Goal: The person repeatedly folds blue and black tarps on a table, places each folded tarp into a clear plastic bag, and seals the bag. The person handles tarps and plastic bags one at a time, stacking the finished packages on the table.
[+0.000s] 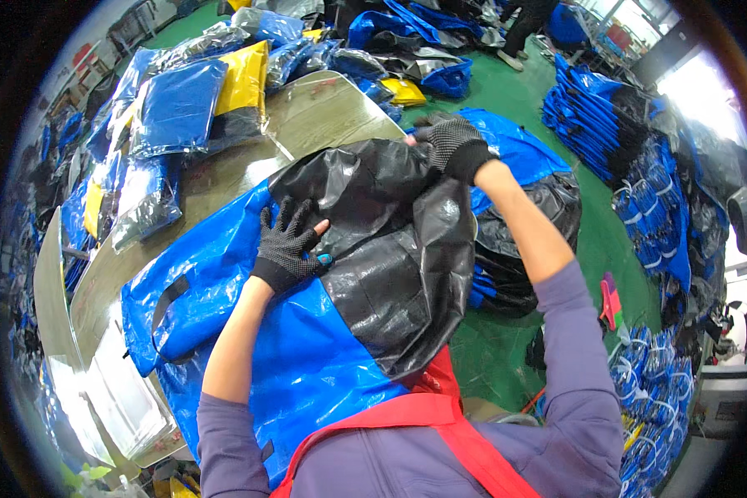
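No lettering, label, number or sign can be read on anything in view here.

"Where does the view look from?"

"From the person's head, through the left of two side-by-side fisheyes, facing down and forward over the worktop (332,116)."

"How near?"

"Close: forearms (527,220) extend from the near side, left hand (286,249) and right hand (455,148) are around mid-view, green floor (606,224) lies right and far."

L hand (289,246) gloved, palm down, splayed; L forearm (239,344) angled fwd; R hand (455,145) gloved, blurred, farther fwd; R forearm (527,224) tilted L.
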Action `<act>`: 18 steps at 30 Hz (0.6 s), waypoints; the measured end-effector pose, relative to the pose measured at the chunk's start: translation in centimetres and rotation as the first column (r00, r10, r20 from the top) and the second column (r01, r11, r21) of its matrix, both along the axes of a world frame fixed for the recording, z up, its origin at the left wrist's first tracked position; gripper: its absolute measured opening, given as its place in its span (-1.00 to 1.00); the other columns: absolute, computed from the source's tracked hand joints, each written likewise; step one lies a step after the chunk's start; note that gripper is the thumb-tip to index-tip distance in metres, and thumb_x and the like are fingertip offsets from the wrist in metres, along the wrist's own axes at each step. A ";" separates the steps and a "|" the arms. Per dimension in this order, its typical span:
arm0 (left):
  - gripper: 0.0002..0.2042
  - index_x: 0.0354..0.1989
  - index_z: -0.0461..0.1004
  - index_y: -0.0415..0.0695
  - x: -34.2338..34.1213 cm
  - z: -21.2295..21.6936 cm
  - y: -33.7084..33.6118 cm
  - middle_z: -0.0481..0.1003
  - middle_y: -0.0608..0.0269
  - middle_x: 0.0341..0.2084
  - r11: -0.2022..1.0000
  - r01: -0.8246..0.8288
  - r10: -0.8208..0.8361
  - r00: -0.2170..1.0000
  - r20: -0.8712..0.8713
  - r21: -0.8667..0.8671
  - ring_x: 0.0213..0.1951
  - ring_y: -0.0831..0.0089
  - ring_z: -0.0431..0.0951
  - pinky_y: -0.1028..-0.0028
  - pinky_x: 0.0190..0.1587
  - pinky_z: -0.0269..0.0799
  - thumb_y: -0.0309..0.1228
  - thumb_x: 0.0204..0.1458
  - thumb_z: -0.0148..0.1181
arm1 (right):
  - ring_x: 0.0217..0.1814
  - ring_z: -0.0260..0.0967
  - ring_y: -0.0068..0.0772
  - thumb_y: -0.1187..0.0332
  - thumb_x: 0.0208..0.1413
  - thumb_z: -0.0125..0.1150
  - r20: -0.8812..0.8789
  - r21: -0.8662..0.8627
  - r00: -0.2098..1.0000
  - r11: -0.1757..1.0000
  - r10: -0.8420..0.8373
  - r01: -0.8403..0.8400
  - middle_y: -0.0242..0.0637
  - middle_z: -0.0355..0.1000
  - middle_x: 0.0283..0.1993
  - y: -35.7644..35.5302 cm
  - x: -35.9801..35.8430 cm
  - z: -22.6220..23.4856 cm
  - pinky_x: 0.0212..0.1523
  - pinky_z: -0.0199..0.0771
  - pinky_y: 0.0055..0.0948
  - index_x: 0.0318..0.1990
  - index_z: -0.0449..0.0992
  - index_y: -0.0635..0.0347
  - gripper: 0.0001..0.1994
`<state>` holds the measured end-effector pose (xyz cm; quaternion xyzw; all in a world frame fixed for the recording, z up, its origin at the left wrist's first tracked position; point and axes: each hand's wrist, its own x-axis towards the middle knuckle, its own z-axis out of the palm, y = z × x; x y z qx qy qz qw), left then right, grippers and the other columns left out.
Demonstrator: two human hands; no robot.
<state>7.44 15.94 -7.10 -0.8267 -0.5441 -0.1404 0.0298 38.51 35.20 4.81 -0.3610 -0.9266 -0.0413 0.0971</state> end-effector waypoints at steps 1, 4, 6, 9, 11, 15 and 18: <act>-0.41 0.17 0.38 0.34 0.0 0.0 0.0 0.10 0.08 0.33 0.998 -0.023 0.023 1.000 0.002 -0.054 0.39 -0.05 -0.09 -0.24 0.31 -0.42 0.20 -0.09 0.11 | 0.08 0.38 0.03 0.05 0.11 0.04 -0.127 0.000 0.983 0.991 0.133 -0.134 0.02 0.41 0.07 -1.1 -0.8 -1.5 0.12 0.33 -0.16 0.00 0.53 0.05 -0.60; -0.42 0.20 0.35 0.25 0.2 0.2 -0.1 0.05 0.04 0.35 0.999 0.038 -0.038 0.999 -0.001 -0.015 0.41 -0.03 -0.19 -0.19 0.33 -0.44 0.12 -0.03 0.10 | 0.21 0.28 0.04 -0.02 0.09 0.08 0.124 0.176 0.944 0.929 0.306 -0.324 0.00 0.34 0.18 -3.6 -2.2 -3.9 0.23 0.24 -0.19 0.19 0.36 0.05 -0.45; -0.46 0.19 0.36 0.23 0.3 1.1 -0.1 0.07 0.05 0.35 0.994 -0.005 0.003 1.000 -0.022 -0.106 0.41 -0.03 -0.16 -0.17 0.34 -0.42 0.10 0.02 0.05 | 0.31 0.16 0.04 -0.07 0.06 0.13 0.099 -0.048 0.974 0.978 0.206 -0.202 -0.10 0.22 0.29 -5.3 -1.7 -3.0 0.26 0.17 -0.08 0.31 0.23 -0.07 -0.34; -0.48 0.19 0.37 0.17 1.7 3.5 0.2 0.07 0.06 0.35 0.949 -0.117 0.071 0.984 -0.163 -0.292 0.39 -0.06 -0.10 -0.18 0.33 -0.34 0.05 0.04 0.03 | 0.31 0.16 0.06 -0.08 -0.06 0.23 -0.014 -0.533 0.970 0.819 0.244 -0.214 -0.13 0.22 0.30 -9.3 1.6 1.7 0.26 0.14 -0.01 0.30 0.23 -0.08 -0.26; -0.47 0.09 0.45 0.08 4.2 4.8 1.1 0.21 0.05 0.26 0.997 -0.064 0.064 0.998 -0.009 -0.034 0.33 -0.05 0.06 -0.15 0.32 -0.29 0.03 -0.06 0.14 | 0.23 0.23 0.05 -0.04 -0.16 0.31 -0.079 -0.413 0.889 0.797 0.451 -0.441 -0.16 0.32 0.19 -13.7 4.5 3.7 0.22 0.18 0.03 0.24 0.32 -0.08 -0.27; -0.34 0.16 0.36 0.02 12.0 4.1 3.8 0.24 0.07 0.21 0.933 0.349 -0.358 0.925 0.126 0.086 0.28 -0.06 0.11 -0.23 0.31 -0.32 0.04 -0.17 0.19 | 0.13 0.32 -0.02 0.25 -0.13 0.30 -0.036 -0.063 0.832 0.830 0.553 -0.554 -0.21 0.47 -0.10 -19.3 8.1 0.2 0.12 0.26 0.06 -0.05 0.53 -0.09 -0.62; -0.28 0.18 0.35 0.06 14.5 1.9 4.9 0.21 0.07 0.25 0.931 0.361 -0.364 0.929 0.064 0.052 0.31 -0.06 0.05 -0.32 0.28 -0.39 0.17 -0.17 0.13 | -0.02 0.40 0.02 0.28 -0.13 0.30 -0.182 -0.255 0.938 0.907 0.297 -0.336 -0.22 0.49 -0.20 -18.6 12.3 -2.9 0.12 0.29 0.07 -0.21 0.57 -0.08 -0.75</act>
